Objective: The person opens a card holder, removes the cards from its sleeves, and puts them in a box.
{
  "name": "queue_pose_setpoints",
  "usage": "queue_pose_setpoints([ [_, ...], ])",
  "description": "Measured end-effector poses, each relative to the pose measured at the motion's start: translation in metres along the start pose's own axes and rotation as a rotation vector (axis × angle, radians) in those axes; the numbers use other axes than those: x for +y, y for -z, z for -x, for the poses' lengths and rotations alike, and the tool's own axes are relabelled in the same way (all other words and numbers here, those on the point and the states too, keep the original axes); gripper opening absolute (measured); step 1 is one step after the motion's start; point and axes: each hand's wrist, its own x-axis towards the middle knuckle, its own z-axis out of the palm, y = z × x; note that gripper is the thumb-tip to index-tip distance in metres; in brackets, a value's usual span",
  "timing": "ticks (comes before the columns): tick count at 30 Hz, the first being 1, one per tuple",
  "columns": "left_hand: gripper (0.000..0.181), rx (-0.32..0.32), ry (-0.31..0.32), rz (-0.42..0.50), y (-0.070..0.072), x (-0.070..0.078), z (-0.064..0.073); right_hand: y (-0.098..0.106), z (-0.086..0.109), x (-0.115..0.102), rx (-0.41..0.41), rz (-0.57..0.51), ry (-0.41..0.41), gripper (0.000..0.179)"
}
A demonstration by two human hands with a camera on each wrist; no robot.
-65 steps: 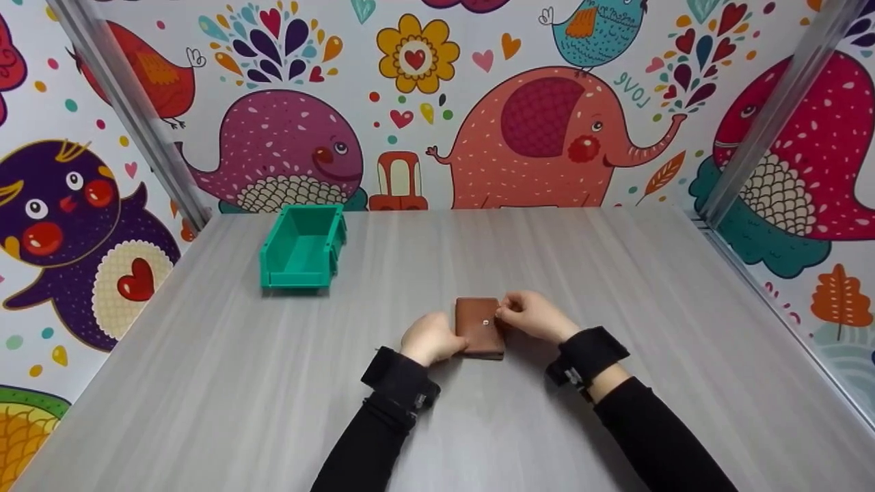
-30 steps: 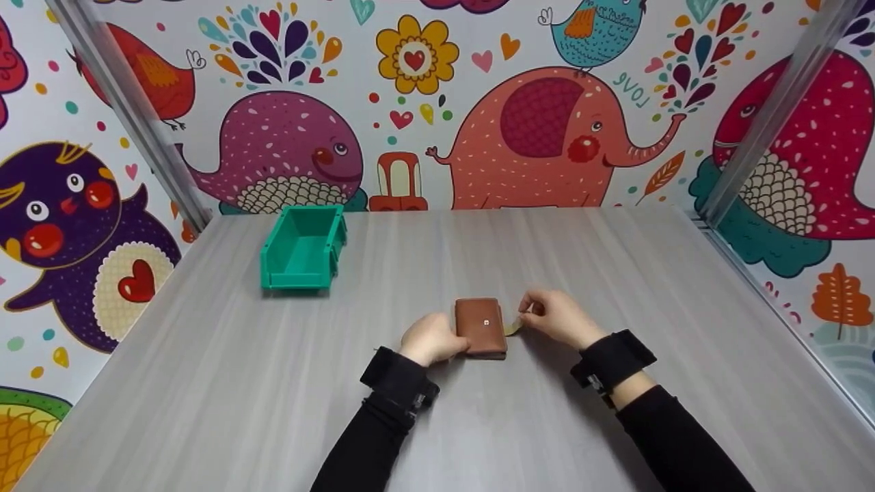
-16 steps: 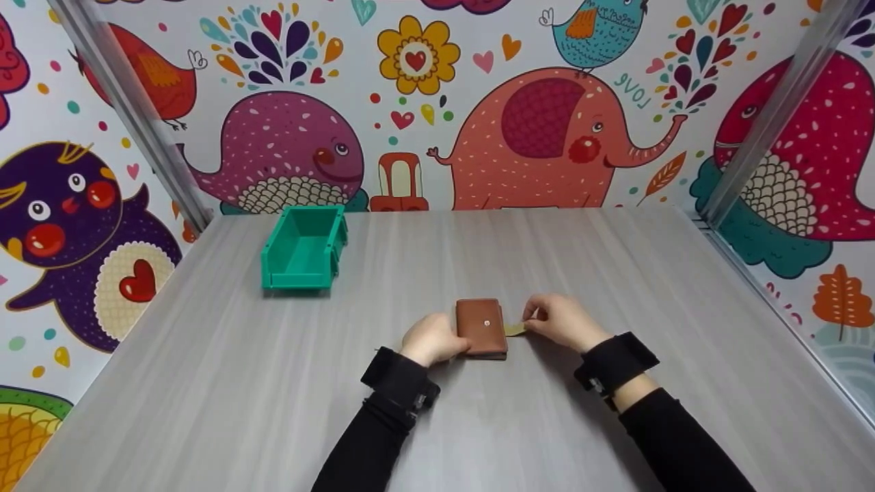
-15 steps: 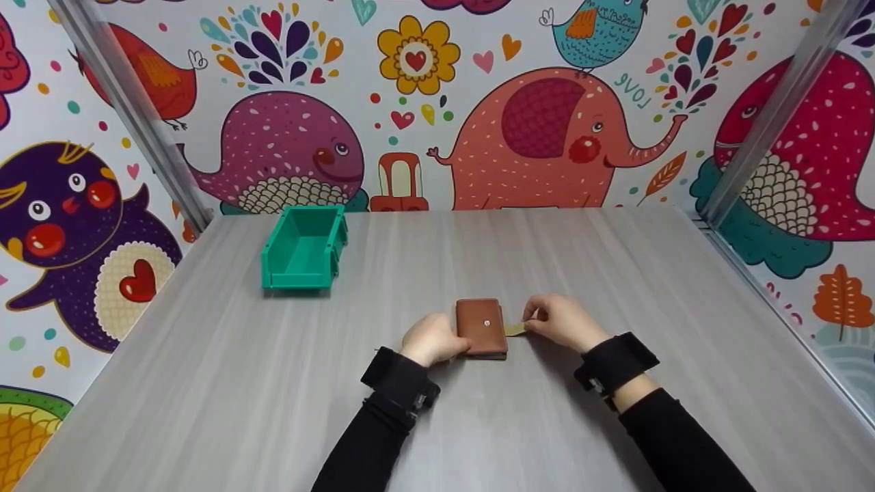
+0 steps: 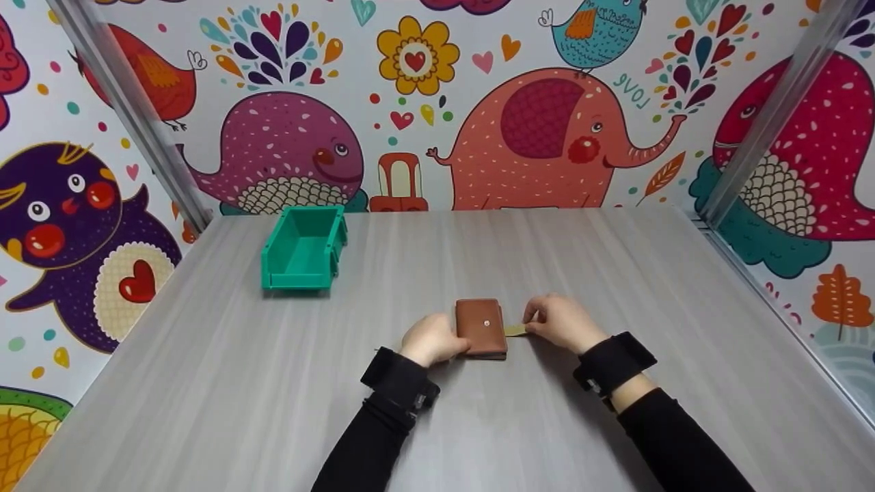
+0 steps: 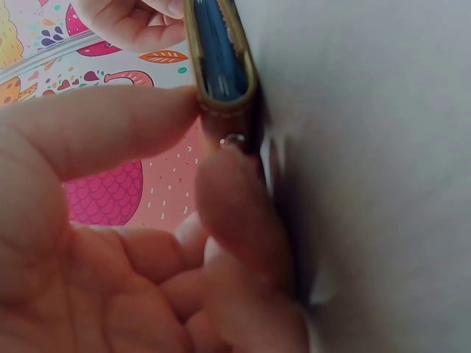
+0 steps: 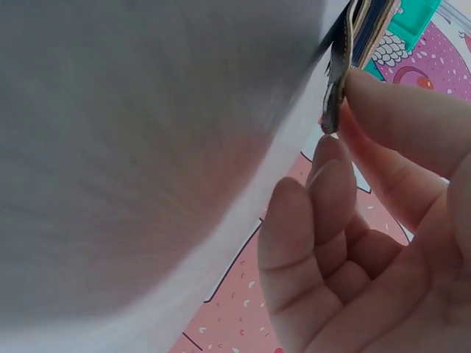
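A small brown wallet (image 5: 478,326) with a metal snap lies flat on the table in the head view. My left hand (image 5: 432,339) grips its left edge, the thumb on the top cover and the other fingers lower at the side. From the wallet's right side sticks out a short strap (image 5: 515,331), its yellowish side up. My right hand (image 5: 562,321) holds the strap's end between thumb and fingertips. The left wrist view shows the wallet's rounded fold (image 6: 228,103) and blue inside; in the right wrist view the strap (image 7: 335,88) is seen edge-on.
A green plastic bin (image 5: 301,249) stands at the back left of the grey wood-grain table (image 5: 472,424). Behind the table rise walls printed with cartoon animals, with metal posts (image 5: 772,109) at the corners.
My right hand has moved right from the wallet's edge, and the strap now reaches out sideways from it. During the last half second almost nothing moved. The left hand kept its place.
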Motion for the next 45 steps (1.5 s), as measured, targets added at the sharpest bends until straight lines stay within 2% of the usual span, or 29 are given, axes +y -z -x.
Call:
queue_pose_setpoints([
  [6, 0.034, 0.000, -0.008, 0.004, -0.0008, -0.0004, -0.0001, -0.0005, 0.0002, 0.0007, 0.003, 0.035, 0.020, 0.007],
  [21, 0.033, 0.003, -0.014, 0.005, -0.0009, -0.0004, 0.0007, -0.0018, -0.0031, 0.0008, 0.000, 0.046, 0.003, 0.011],
  [38, 0.034, 0.004, -0.007, -0.001, -0.0008, 0.0005, 0.0001, -0.0014, -0.0026, -0.0002, -0.044, 0.041, -0.033, 0.010],
  [42, 0.032, 0.031, 0.021, -0.052, -0.0003, 0.0034, 0.0009, -0.0017, -0.0039, -0.0001, -0.058, 0.025, -0.051, 0.010],
  [45, 0.027, 0.081, 0.031, -0.079, 0.0005, 0.0069, 0.0017, -0.0025, -0.0046, -0.0005, -0.072, 0.013, -0.067, 0.010],
])
